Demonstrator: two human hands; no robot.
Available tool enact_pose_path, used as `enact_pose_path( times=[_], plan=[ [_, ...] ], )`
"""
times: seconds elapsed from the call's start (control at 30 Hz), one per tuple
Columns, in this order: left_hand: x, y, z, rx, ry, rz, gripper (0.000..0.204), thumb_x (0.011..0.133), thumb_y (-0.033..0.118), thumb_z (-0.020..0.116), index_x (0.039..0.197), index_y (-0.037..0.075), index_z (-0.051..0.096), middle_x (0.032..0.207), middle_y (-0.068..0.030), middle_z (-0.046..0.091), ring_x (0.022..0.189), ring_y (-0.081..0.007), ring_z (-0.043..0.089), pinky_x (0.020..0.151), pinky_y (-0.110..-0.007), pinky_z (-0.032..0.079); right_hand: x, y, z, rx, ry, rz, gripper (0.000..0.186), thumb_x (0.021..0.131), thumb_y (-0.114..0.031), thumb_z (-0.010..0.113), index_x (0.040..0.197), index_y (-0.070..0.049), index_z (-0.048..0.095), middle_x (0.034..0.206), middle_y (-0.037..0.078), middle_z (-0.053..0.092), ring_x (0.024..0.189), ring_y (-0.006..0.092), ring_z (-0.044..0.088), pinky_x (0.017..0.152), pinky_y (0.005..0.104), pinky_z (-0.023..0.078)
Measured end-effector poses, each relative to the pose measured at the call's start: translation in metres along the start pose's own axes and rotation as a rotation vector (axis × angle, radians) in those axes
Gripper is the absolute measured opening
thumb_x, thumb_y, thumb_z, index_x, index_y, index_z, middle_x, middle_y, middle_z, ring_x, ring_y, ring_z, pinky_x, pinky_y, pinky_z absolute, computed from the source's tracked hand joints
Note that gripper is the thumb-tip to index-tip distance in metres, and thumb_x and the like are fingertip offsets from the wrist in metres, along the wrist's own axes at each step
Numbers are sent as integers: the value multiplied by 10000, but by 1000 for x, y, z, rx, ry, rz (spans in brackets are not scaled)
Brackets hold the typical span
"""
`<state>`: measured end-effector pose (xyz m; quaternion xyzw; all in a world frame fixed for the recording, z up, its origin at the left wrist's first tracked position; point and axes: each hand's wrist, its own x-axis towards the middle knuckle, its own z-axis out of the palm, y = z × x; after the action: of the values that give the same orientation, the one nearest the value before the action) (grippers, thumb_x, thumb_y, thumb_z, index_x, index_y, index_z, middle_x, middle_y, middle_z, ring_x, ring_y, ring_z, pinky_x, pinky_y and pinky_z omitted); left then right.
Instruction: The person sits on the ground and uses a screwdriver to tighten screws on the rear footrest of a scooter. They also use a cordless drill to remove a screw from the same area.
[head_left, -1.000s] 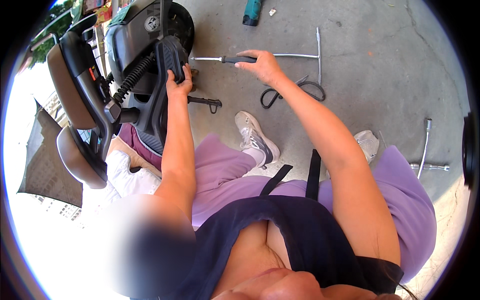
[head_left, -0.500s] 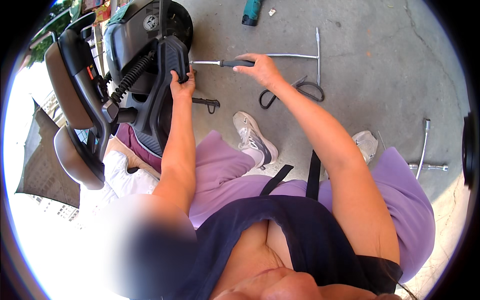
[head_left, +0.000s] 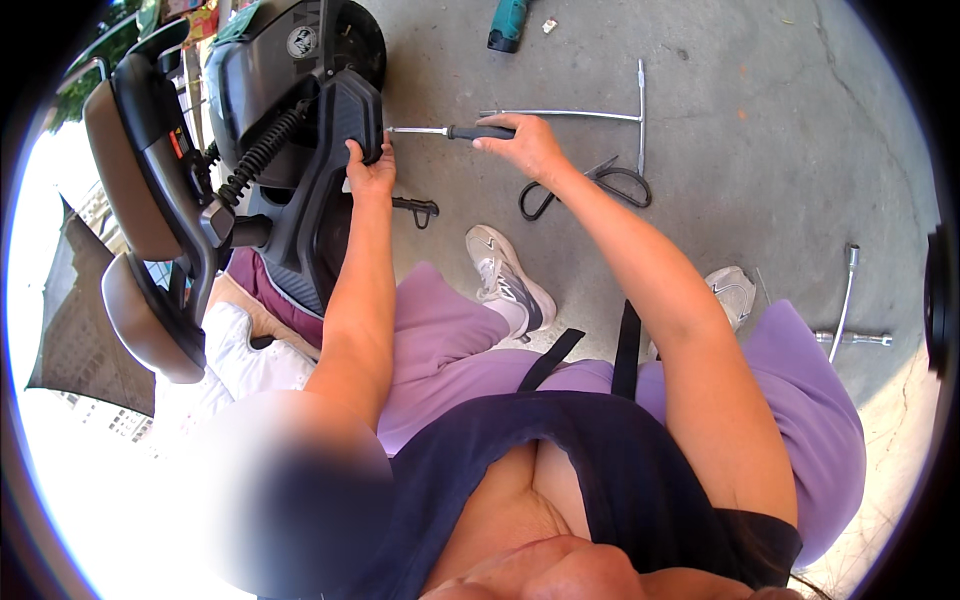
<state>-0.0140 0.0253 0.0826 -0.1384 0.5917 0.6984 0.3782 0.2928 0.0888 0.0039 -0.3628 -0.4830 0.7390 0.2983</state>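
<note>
My right hand (head_left: 527,146) is closed around the dark handle of a screwdriver (head_left: 460,131). The long bright shaft points left, and its tip meets the edge of a dark plastic cover (head_left: 354,108) on an electric scooter (head_left: 270,120). On the lower end of that cover rests my left hand (head_left: 372,176), its thumb on the near face and its fingers curled round the edge close to the screwdriver tip. What those fingers may hold behind the edge is hidden. The scooter's coil spring (head_left: 265,150) lies left of the cover.
On the concrete floor lie a T-shaped metal wrench (head_left: 640,120), black-handled scissors (head_left: 625,182), a crossed metal wrench (head_left: 848,300) and a teal power tool (head_left: 507,25). A dark footrest peg (head_left: 418,208) juts from the scooter. Its brown seat (head_left: 130,170) is at the left.
The whole view has shifted very slightly. The fingers of my right hand have moved a little on the screwdriver handle; my left hand keeps its place on the cover.
</note>
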Motion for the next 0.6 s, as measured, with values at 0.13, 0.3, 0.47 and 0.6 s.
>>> enact_pose_path(
  times=[0.13, 0.3, 0.47, 0.6],
  plan=[
    [-4, -6, 20, -50, 82, 4, 502, 868, 344, 665, 1196, -4, 513, 1130, -167, 584, 1002, -346, 576, 679, -367, 506, 4, 11, 4, -7, 40, -32, 421, 733, -329, 766, 1058, -70, 698, 986, 146, 689, 926, 272, 647, 839, 346, 486],
    [-6, -4, 22, -152, 134, -26, 475, 854, 310, 688, 1182, 2, 539, 1190, -162, 572, 1090, -338, 556, 852, -423, 518, -1, -5, 12, 54, -17, 93, 450, 751, -341, 774, 1087, -55, 687, 1073, 126, 679, 987, 227, 631, 883, 315, 457],
    [5, -4, 23, -224, 164, 4, 440, 847, 252, 703, 1186, 8, 566, 1204, -129, 590, 1124, -326, 544, 1005, -485, 458, 0, 5, 27, 54, 71, 19, 393, 742, -323, 766, 1045, -83, 702, 903, 118, 697, 820, 236, 649, 771, 336, 490],
    [10, -3, 14, -258, 117, 36, 478, 820, 237, 734, 1200, 4, 559, 1210, -131, 588, 1168, -332, 518, 1001, -485, 466, 3, 3, 33, 67, 76, 37, 385, 745, -311, 761, 1047, -80, 701, 910, 119, 699, 823, 233, 651, 770, 329, 491]
  ],
)
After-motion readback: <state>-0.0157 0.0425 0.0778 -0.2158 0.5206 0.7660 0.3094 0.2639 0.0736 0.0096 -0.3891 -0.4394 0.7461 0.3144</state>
